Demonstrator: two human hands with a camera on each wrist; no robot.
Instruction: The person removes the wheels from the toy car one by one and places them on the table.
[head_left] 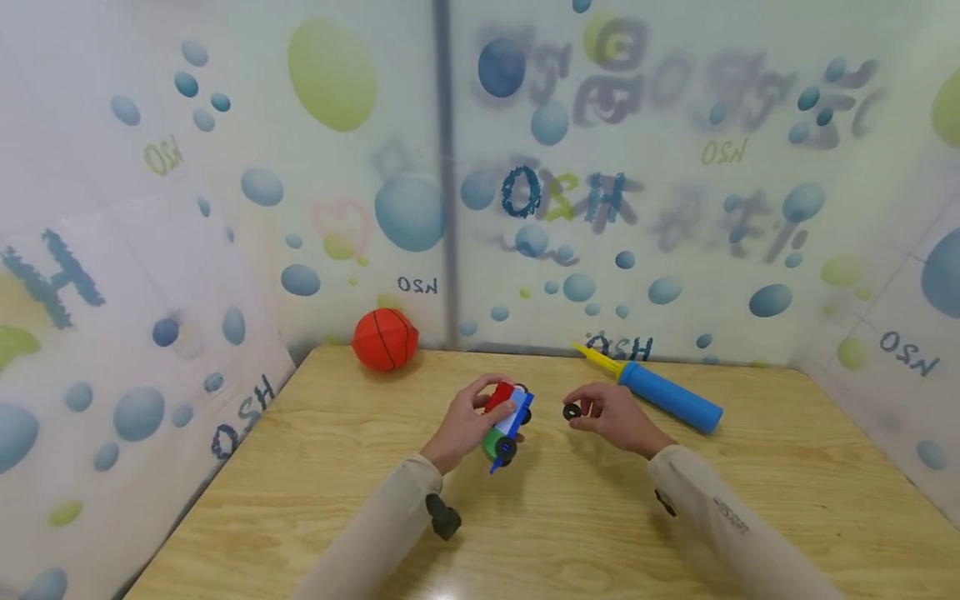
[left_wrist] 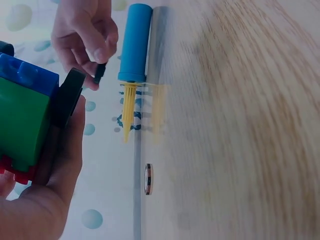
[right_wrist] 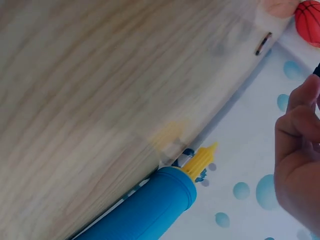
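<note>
My left hand (head_left: 463, 427) grips a toy car (head_left: 517, 419) made of red, white, green and blue blocks, tilted above the table, its black wheels facing right. In the left wrist view the car's green block (left_wrist: 22, 125) and a black wheel (left_wrist: 69, 97) show up close. To the right, my right hand (head_left: 621, 419) pinches a small black ring-shaped wheel (head_left: 567, 412) between thumb and fingers, apart from the car. Seen edge-on in the left wrist view, that wheel (left_wrist: 100, 73) is dark and thin. Only its edge shows in the right wrist view, above the right hand (right_wrist: 302, 155).
A blue hand pump (head_left: 671, 397) with a yellow nozzle lies behind my right hand. At the back left of the wooden table (head_left: 337, 500) sits a red ball (head_left: 385, 341) with black lines. A small round disc (left_wrist: 148, 179) stands out near the table's far edge.
</note>
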